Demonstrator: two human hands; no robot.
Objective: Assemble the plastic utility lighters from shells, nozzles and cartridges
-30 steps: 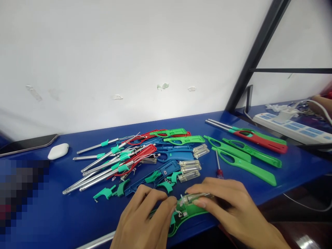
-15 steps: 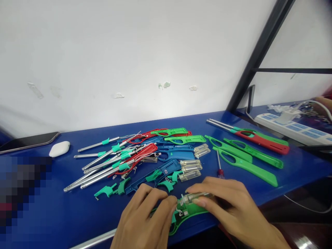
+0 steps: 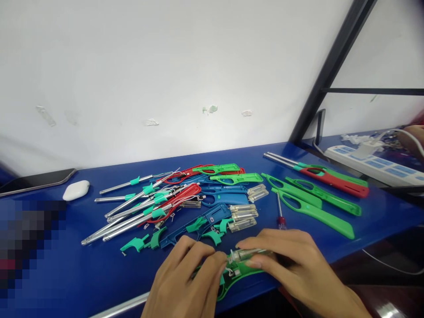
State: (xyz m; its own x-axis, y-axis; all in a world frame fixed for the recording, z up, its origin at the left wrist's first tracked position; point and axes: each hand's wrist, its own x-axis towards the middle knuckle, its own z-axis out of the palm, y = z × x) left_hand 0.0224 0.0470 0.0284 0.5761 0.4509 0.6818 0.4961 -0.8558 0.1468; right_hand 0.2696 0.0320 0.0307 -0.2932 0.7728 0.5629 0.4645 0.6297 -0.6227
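While right fingers [image 3: 265, 242] clamp clear tank [image 3: 244, 255] over green shell half [image 3: 247, 268], thumb opposing, likely for control, left fingers [image 3: 212, 270] bunch over shell's front, perhaps steadying; grip hidden, cannot tell. Similar tanks [image 3: 244, 214] just beyond fingers, apparently grouped for reach.

You have bright, diffuse light on the white wall [image 3: 185, 57] behind the blue tabletop [image 3: 99, 274], deep shadow with a glare spot below its right edge, coarse pixelation over its left end.
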